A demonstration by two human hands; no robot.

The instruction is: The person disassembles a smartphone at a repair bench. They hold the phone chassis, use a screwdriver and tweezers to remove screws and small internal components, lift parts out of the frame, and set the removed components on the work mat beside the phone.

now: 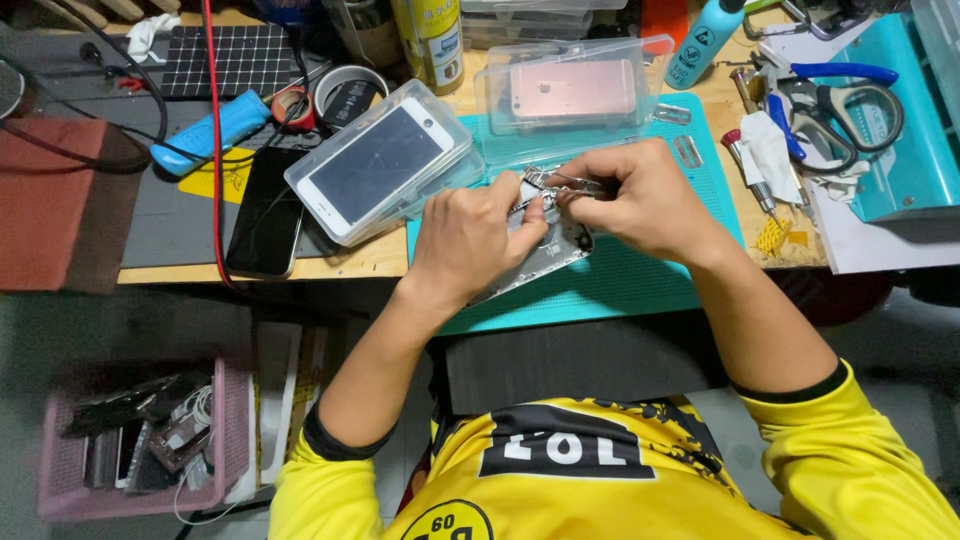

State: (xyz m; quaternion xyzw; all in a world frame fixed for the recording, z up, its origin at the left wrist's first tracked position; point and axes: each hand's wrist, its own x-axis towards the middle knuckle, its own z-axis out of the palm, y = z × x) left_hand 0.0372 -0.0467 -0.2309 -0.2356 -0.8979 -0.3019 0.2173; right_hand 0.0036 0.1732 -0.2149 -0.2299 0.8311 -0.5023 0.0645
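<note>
At the frame's centre, my left hand [470, 240] grips the opened phone housing [545, 245] on the teal mat [620, 280], while my right hand [640, 200] pinches metal tweezers [560, 182] over it.

Four phones [380, 165], two hands [470, 240]

Clear plastic case [385, 160] lying tilted at bench middle, holding white-framed phone with dark screen facing up; second clear case [572, 95] sitting toward bench far edge, holding pink phone back; black phone [266, 225] lying screen-up, dark, at bench near edge, left of first case; yellow can [430, 40] with label standing at far edge; teal bottle [703, 42] with dark label mark lying tilted near far right
</note>
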